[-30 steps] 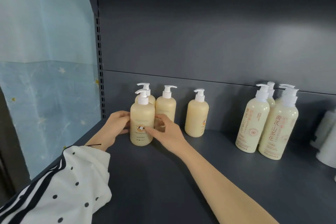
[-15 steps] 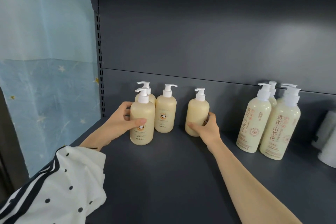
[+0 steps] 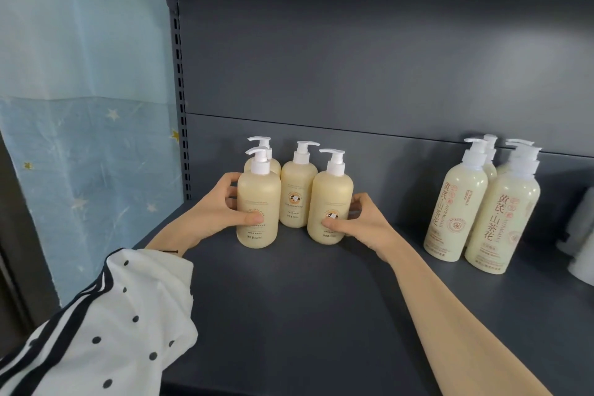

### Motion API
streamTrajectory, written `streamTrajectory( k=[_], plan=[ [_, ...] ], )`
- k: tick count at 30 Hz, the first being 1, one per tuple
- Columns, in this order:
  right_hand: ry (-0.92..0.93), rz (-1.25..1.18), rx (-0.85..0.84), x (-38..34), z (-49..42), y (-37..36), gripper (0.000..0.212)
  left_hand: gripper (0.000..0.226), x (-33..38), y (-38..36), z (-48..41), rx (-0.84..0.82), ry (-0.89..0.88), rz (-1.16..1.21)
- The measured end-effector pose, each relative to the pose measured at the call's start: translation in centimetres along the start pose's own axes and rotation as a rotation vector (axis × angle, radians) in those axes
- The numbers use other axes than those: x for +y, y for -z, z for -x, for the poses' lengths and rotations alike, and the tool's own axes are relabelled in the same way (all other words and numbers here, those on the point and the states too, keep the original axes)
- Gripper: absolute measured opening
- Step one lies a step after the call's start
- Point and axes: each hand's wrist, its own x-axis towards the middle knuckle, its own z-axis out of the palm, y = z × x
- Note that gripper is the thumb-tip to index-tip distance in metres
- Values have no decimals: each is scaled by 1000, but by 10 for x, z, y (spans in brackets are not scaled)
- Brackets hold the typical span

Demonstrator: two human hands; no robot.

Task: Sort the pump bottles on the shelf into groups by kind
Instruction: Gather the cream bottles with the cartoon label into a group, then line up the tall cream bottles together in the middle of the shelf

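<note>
Several short beige pump bottles with white pumps stand close together at the left of the dark shelf (image 3: pixel 289 315). My left hand (image 3: pixel 218 212) grips the front left beige bottle (image 3: pixel 258 202). My right hand (image 3: pixel 363 225) grips the front right beige bottle (image 3: pixel 331 199), which stands just right of the back middle bottle (image 3: pixel 297 190). Another beige bottle (image 3: pixel 262 157) is mostly hidden behind the front left one. At the right stands a group of taller cream bottles (image 3: pixel 501 212) with red lettering, apart from both hands.
White containers (image 3: pixel 581 235) sit at the far right edge of the shelf. The dark back panel (image 3: pixel 353 58) rises behind the bottles. A pale blue star-patterned sheet (image 3: pixel 86 138) hangs left of the shelf upright. My dotted white sleeve (image 3: pixel 106 325) covers the lower left.
My right hand left the front left bottle, took the lone beige bottle at the right and slid it left and forward beside the cluster. My left hand stays on the front left bottle.
</note>
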Motion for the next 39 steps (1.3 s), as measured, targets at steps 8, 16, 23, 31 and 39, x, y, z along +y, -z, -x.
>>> streamTrajectory(
  k=[8,16,23,31,39],
  plan=[
    [67,46,-175,-16,8,-12,66,76,0,2,-2,30,-24,-31],
    [113,26,-124,-23,10,-40,60,75,-3,4,-4,42,-49,-13],
    [111,19,-79,-25,13,-49,60,75,-9,8,-6,32,-34,6],
    [96,161,-148,-40,29,-40,63,47,-7,-2,13,234,91,-298],
    [109,781,-32,-45,64,10,48,37,52,-59,65,49,-155,-1000]
  ],
)
